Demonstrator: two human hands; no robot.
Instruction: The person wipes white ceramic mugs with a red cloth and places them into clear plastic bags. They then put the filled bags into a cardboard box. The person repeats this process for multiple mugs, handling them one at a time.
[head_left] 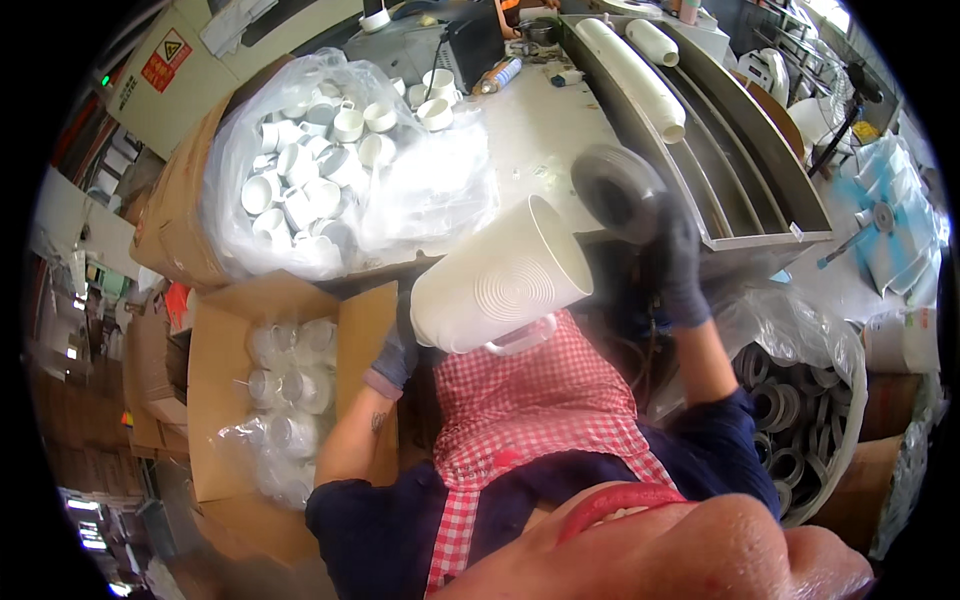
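My left hand (398,345), in a grey glove, is closed around the base of a white plastic jug (470,285). The jug lies tilted in front of my chest, its open mouth toward the upper right, its handle below and ridged rings on its side. My right hand (680,265), also gloved, is closed on a dark grey round lid (612,190), which is smeared by motion. The lid is apart from the jug's mouth, to its upper right. The right fingers are partly blurred.
A plastic-lined carton of white cups (320,195) stands at the far left. Below it, an open cardboard box (215,400) holds bagged jugs. A bag of grey lids (795,410) is at my right. Behind are a metal trough (745,175) with white cylinders and a blue fan (882,215).
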